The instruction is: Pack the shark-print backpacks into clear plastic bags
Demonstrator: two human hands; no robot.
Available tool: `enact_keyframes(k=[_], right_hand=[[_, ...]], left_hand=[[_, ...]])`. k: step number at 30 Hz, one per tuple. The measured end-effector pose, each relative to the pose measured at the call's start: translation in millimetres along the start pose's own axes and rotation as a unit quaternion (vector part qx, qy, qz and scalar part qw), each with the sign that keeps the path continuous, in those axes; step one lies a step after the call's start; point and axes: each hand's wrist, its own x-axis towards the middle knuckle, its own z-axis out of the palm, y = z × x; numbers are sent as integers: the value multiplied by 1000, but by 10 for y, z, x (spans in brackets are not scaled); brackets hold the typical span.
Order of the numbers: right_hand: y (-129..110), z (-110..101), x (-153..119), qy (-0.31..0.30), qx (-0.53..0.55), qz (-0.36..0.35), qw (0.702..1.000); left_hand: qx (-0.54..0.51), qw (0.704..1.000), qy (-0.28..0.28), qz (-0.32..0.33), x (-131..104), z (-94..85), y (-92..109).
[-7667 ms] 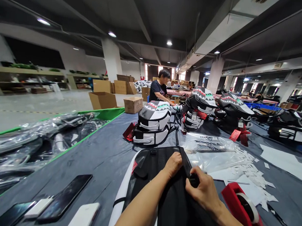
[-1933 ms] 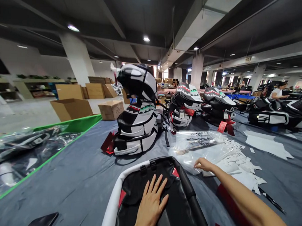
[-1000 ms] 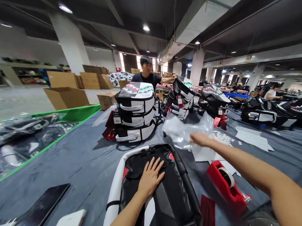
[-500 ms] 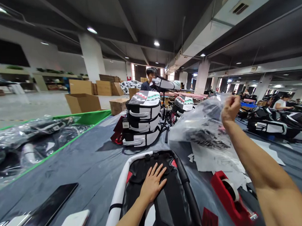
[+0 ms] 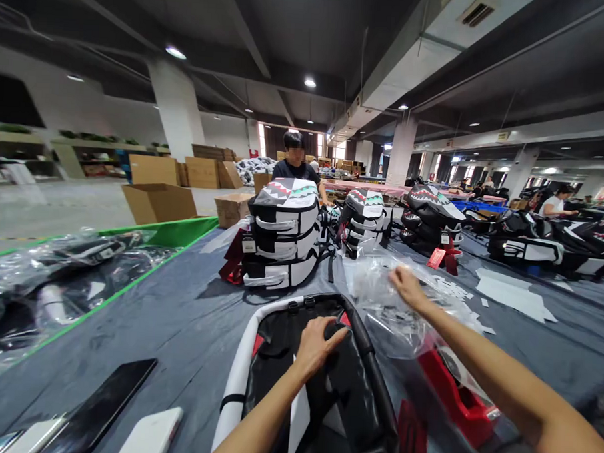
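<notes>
A black and white backpack (image 5: 345, 388) lies flat on the table in front of me, its rim white on one side and black on the other. My left hand (image 5: 317, 347) rests over its upper part, thumb spread from the curved fingers, holding nothing. To the right, my right hand (image 5: 405, 284) has its fingers closed on a clear plastic bag (image 5: 390, 324), which hangs crumpled above the table and over part of a red tape dispenser (image 5: 457, 393). A dark red tag (image 5: 412, 435) sits beside the backpack's right edge.
Stacked backpacks (image 5: 281, 239) stand ahead, with more stacks (image 5: 365, 219) behind. Phones (image 5: 101, 405) and a white device (image 5: 151, 433) lie at lower left. A green-edged bin (image 5: 189, 231) holds plastic-wrapped bags. A person (image 5: 295, 163) works across the table; paper sheets (image 5: 514, 292) lie right.
My right hand has come down and left with the plastic bag, uncovering backpack stacks behind. My left hand has shifted slightly up and right, its fingers now more curved. The person opposite is more visible.
</notes>
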Motion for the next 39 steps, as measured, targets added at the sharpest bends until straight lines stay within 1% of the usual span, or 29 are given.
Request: enact_keyframes(k=[1, 2, 3, 4, 5, 6, 7, 8, 9, 12, 13, 14, 16, 17, 18, 20, 21, 22, 24, 26, 27, 29, 30, 32, 34, 35, 36, 38, 39], right_hand=[[-92, -70, 130, 13, 8, -9, 1000], [-204, -115, 225, 11, 24, -31, 999], [-328, -129, 277, -11, 45, -61, 997], [-451, -115, 289, -49, 67, -96, 992], [-562, -81, 266, -99, 86, -130, 983], [-651, -37, 221, -146, 96, -155, 972], [-713, 3, 165, -181, 93, -168, 965], [-746, 29, 108, -198, 80, -171, 962], [-753, 37, 57, -198, 60, -168, 964], [-685, -27, -48, -152, -32, -151, 976], [-665, -55, -74, -134, -72, -151, 977], [-658, -72, -99, -118, -112, -151, 975], [-692, -64, -153, -114, -166, -159, 966], [-722, -42, -179, -130, -168, -171, 962], [-749, -15, -202, -155, -154, -183, 959], [-765, 25, -234, -210, -96, -193, 954], [-746, 27, -245, -227, -65, -189, 953], [-711, 16, -256, -232, -41, -179, 955], [-614, -24, -292, -214, -22, -165, 963], [-510, -46, -361, -193, -50, -174, 964], [-458, -38, -404, -193, -82, -181, 961], [-340, 18, -487, -219, -170, -182, 943], [-267, 57, -515, -234, -217, -170, 932], [-91, 127, -532, -249, -289, -113, 917], [87, 145, -526, -245, -296, -40, 922], [155, 126, -541, -232, -273, -18, 933], [199, 90, -588, -208, -238, -13, 949], [206, -17, -820, -129, -161, -54, 977], [175, -72, -1010, -91, -129, -90, 983]], left_hand=[[-86, 996, 13, 0, 21, 19, 177], [-165, 986, 29, -1, 52, 37, 357], [-229, 972, 53, -2, 91, 47, 533], [-269, 959, 88, -5, 138, 44, 695], [-281, 951, 129, -9, 186, 21, 833], [-270, 948, 170, -13, 230, -21, 940], [-245, 948, 201, -14, 265, -79, 1010], [-213, 951, 222, -13, 284, -148, 1045], [-179, 955, 234, -11, 285, -222, 1046], [-78, 962, 261, 0, 191, -399, 957], [-43, 962, 270, 19, 144, -427, 936], [-9, 961, 273, 51, 98, -436, 935], [45, 959, 244, 134, 32, -403, 993], [64, 961, 215, 160, 18, -371, 1041], [79, 966, 184, 164, 15, -337, 1091], [110, 976, 144, 118, 34, -297, 1159], [128, 978, 139, 89, 46, -299, 1166], [150, 977, 137, 67, 54, -319, 1151], [204, 969, 129, 53, 49, -397, 1068], [252, 960, 111, 52, 25, -496, 936], [268, 956, 104, 48, 14, -541, 859], [283, 953, 102, 25, 0, -607, 694], [284, 953, 102, 9, -8, -623, 611], [284, 955, 81, -21, -59, -620, 459], [271, 962, 28, -22, -222, -584, 352], [259, 966, -7, -3, -367, -558, 324], [248, 968, -40, 26, -561, -531, 314], [236, 963, -84, 102, -1082, -474, 336], [245, 957, -87, 131, -1387, -443, 357]])
